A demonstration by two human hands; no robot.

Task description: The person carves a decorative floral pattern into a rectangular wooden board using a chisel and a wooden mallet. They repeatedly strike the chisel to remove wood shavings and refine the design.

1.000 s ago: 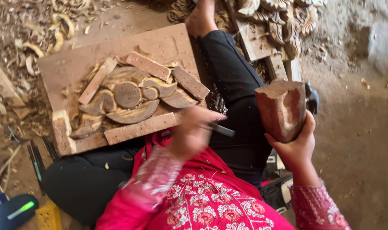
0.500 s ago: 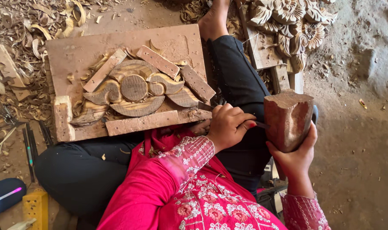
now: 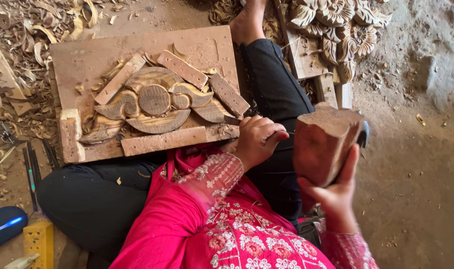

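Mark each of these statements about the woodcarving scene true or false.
1. The right hand holds a wooden block. True.
2. The left hand lies flat and open on the carving. False: it is closed in a grip around a thin tool beside the board.
3. The carved piece is framed by wooden strips. True.
4. The floor is swept clean. False: wood shavings lie around.

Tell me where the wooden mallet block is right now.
In the head view it is right of centre, the wooden mallet block raised in the right hand, just right of the left hand.
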